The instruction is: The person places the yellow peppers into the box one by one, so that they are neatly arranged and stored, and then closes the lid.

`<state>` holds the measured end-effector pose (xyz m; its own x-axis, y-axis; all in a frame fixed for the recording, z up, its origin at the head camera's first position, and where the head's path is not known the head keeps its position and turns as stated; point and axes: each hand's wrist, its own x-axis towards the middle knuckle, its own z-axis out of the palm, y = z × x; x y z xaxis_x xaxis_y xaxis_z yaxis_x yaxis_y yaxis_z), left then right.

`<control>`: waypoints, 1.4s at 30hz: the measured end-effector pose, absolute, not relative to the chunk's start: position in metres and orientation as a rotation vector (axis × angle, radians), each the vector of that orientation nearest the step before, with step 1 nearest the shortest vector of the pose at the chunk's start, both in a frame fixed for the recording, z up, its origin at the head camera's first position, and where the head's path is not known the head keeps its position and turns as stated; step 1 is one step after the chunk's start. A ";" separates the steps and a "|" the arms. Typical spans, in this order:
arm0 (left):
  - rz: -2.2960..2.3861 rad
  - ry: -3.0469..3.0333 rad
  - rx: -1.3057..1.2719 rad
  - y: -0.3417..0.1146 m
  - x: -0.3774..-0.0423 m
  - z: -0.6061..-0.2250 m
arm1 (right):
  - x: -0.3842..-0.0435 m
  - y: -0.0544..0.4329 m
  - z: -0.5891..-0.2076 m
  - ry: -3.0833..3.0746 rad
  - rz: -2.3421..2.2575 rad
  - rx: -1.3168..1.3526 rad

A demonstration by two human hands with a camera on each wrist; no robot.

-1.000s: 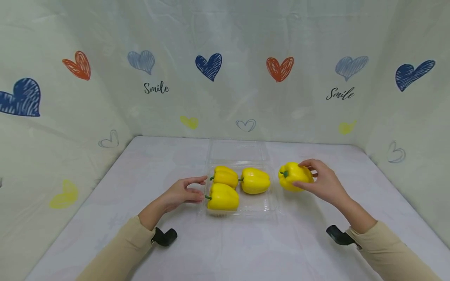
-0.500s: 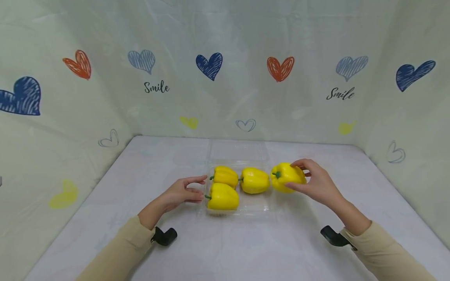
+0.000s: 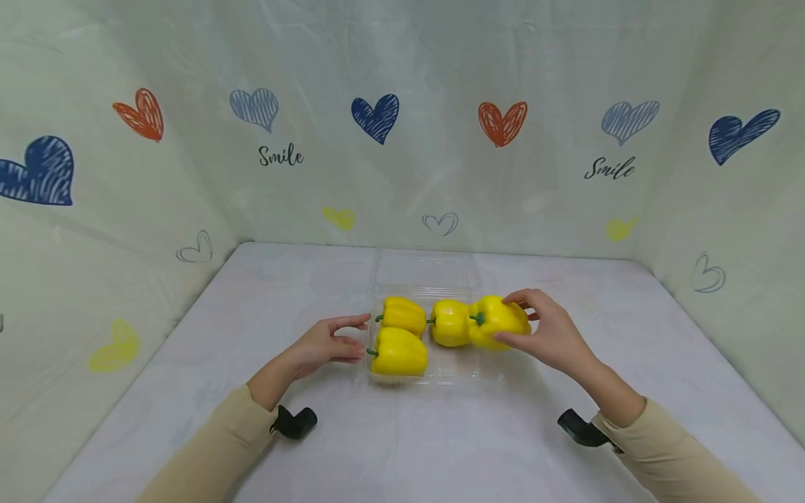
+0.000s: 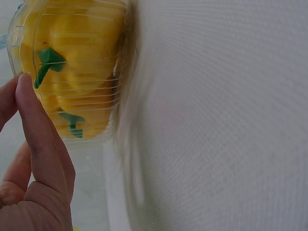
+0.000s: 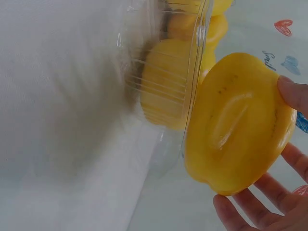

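My right hand [image 3: 550,335] grips a yellow bell pepper [image 3: 497,323] with a green stem and carries it above the right side of a clear plastic container [image 3: 462,367]. In the right wrist view, thumb and fingers lie around the broad end of this pepper [image 5: 236,125], beside the container's rim [image 5: 195,72]. Three more peppers lie inside: one back left [image 3: 402,316], one front left [image 3: 399,353], and one back right [image 3: 449,323], partly hidden by the held one. My left hand [image 3: 321,349] touches the container's left rim with nearly straight fingers, as the left wrist view shows too.
The container's clear lid [image 3: 424,269] lies folded back behind it. A white-covered table [image 3: 402,447] carries everything. Pale curtains with printed hearts [image 3: 374,119] enclose the back and sides. A black camera mount [image 3: 585,427] sticks out from the right wrist, another [image 3: 295,423] from the left.
My right hand has moved left with its pepper, from right of the container to over its right side, now overlapping the back right pepper in view. The left hand has stayed put.
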<state>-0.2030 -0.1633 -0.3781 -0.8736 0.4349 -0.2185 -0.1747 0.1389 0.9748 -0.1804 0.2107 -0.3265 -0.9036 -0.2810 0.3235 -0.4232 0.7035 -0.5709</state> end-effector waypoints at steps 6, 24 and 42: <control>1.782 1.969 0.245 -0.163 -0.203 -0.378 | -0.180 0.204 -0.327 -2.701 0.981 0.584; 1.774 1.977 0.242 -0.163 -0.204 -0.378 | -0.178 0.186 -0.327 -2.715 1.007 0.584; 1.773 1.980 0.254 -0.163 -0.203 -0.377 | -0.171 0.168 -0.333 -2.729 1.026 0.664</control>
<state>-0.2029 -0.1627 -0.3774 -0.8738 0.4350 -0.2175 -0.1682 0.1493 0.9744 -0.1710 0.1677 -0.3330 -0.8905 -0.3510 0.2896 -0.4548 0.6679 -0.5891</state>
